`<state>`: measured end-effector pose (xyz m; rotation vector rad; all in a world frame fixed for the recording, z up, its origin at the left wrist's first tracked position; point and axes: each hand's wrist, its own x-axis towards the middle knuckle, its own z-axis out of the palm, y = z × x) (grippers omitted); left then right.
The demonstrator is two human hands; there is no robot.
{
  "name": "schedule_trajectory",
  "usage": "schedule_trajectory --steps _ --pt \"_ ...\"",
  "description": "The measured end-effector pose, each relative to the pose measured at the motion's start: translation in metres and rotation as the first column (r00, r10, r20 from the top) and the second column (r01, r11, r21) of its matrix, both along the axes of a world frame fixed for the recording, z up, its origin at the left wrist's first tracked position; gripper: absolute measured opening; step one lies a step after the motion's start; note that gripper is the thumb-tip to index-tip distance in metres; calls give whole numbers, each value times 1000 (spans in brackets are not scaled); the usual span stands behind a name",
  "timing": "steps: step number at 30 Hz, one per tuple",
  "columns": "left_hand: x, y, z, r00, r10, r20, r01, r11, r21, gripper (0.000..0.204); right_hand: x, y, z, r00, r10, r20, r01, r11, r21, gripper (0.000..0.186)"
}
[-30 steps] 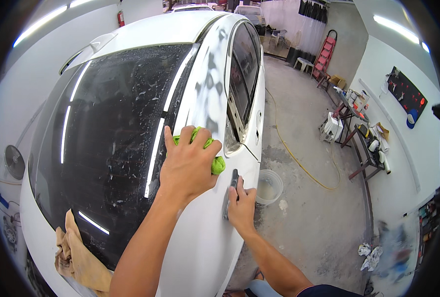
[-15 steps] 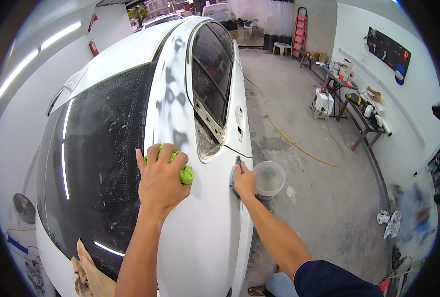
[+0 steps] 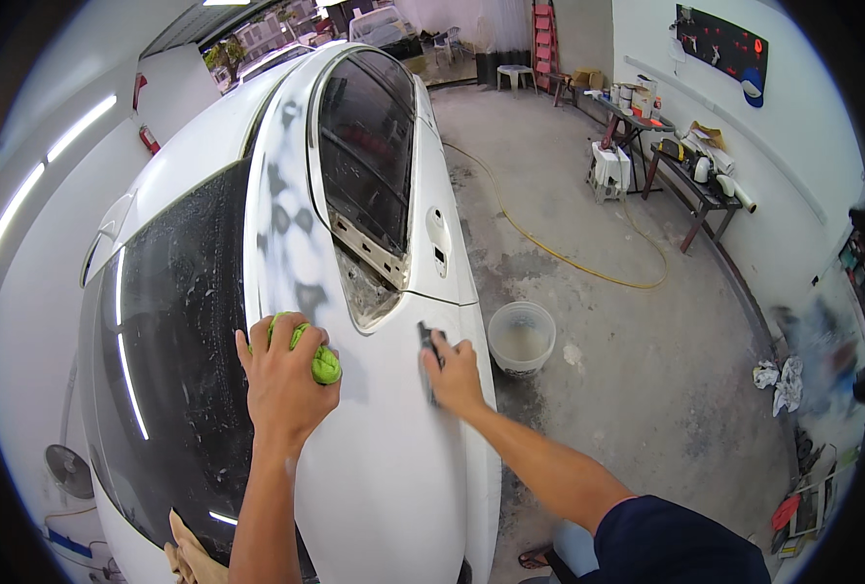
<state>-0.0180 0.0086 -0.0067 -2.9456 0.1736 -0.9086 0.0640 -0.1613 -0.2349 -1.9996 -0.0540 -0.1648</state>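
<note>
Sanding block point(image 3: 428, 358) upright under right hand point(image 3: 455, 378), long axis along car panel point(image 3: 393, 467).

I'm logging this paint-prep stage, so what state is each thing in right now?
Car: white, panel by the side window patched grey, dull.
Rear glass: dark, streaked and speckled.
Green cloth: bunched under the left hand, pressed on the panel.
Dark pad: flat on the panel under the right hand.
Bucket: upright on the floor, uncovered.
Yellow hose: lying loose across the floor.
</note>
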Motion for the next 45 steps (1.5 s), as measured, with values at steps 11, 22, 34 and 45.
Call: schedule_trajectory --steps 11,22,34,45 --pt "0 -1 1 1000 1 -24 -2 1000 -6 19 9 -6 -17 979 -180 -92 178 984 -29 58" --pt "0 5 -1 999 -1 -44 -1 1000 -30 30 6 2 -5 979 -185 -80 183 982 -38 61" --pt "-2 8 -1 999 -29 -38 28 999 -46 35 -19 6 7 999 23 -23 -24 1000 -6 61" --pt "-4 11 -1 997 -44 -60 38 995 -93 33 -42 -3 0 980 173 103 -171 985 -20 64"
